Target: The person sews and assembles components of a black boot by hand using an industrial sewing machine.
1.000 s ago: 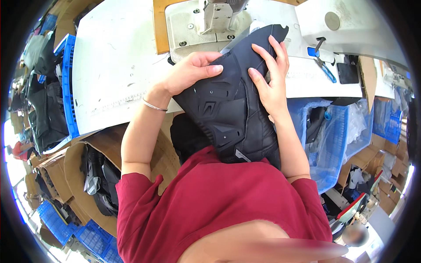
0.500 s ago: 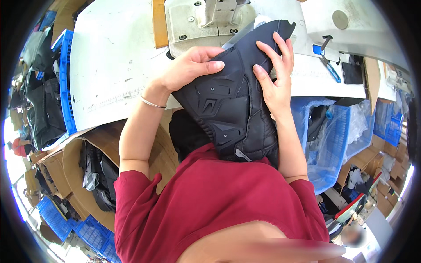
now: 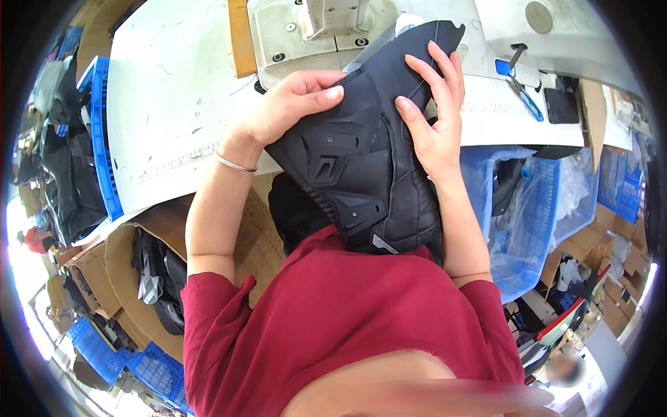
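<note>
A black boot upper [image 3: 347, 156] with moulded plates, rivets and ribbed stitched panels leans from my chest toward the table. Its lower end is against my red shirt, and its wide end tilts up to the right. My left hand [image 3: 295, 104] grips the upper's left edge, thumb on top and the other fingers partly hidden. On the right side, my right hand [image 3: 438, 118] lies with thumb and fingers spread against the upper. A clear plastic sheet [image 3: 372, 50] shows behind the top edge.
A sewing machine base [image 3: 281, 42] stands on the white table [image 3: 167, 104]. Blue-handled snips [image 3: 526, 101] and a dark flat object [image 3: 561, 105] lie at right. A blue lined crate [image 3: 538, 229] stands below them. Cardboard boxes [image 3: 118, 278] hold black pieces at left.
The view has shifted slightly. The upper and both hands keep nearly the same position, with the wide end a little higher in the picture.
</note>
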`<act>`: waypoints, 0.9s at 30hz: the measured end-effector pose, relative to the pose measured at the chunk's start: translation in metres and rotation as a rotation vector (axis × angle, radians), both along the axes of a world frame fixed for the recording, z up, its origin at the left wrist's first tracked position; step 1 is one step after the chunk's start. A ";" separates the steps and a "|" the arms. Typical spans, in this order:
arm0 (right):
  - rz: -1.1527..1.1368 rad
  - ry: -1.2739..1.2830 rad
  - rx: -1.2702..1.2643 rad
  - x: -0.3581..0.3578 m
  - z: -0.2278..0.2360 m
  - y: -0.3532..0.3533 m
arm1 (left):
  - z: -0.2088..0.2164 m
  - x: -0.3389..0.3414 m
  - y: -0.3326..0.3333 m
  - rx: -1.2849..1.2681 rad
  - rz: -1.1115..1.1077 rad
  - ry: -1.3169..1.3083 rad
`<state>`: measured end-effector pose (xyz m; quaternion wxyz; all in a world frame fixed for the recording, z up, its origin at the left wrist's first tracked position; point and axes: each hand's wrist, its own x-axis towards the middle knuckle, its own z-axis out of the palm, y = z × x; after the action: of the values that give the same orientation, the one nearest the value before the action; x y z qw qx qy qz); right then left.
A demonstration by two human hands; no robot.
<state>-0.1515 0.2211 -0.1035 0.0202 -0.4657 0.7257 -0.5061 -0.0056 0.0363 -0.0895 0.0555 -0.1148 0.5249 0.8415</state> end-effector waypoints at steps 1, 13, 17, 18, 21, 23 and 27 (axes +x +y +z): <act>-0.008 0.005 -0.008 0.000 0.000 0.000 | 0.001 0.001 0.001 -0.010 0.067 -0.056; -0.093 0.305 0.147 0.018 0.033 -0.010 | 0.016 -0.011 0.000 -0.053 0.100 -0.270; -0.064 0.314 0.341 0.015 0.045 -0.020 | 0.020 -0.015 0.000 -0.104 0.091 -0.282; -0.060 0.319 0.336 0.016 0.045 -0.021 | 0.021 -0.017 0.000 -0.107 0.097 -0.278; 0.115 0.229 0.245 0.017 0.043 -0.019 | 0.017 -0.020 0.004 -0.160 0.071 -0.322; 0.169 0.217 0.196 0.023 0.047 -0.008 | 0.010 -0.014 0.011 -0.280 0.062 -0.279; 0.189 0.279 0.142 0.013 0.044 0.000 | 0.002 -0.011 0.016 -0.693 0.038 -0.181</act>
<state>-0.1384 0.2213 -0.0599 -0.0002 -0.5948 0.7084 -0.3799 -0.0165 0.0519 -0.0875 0.0437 -0.2105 0.7698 0.6010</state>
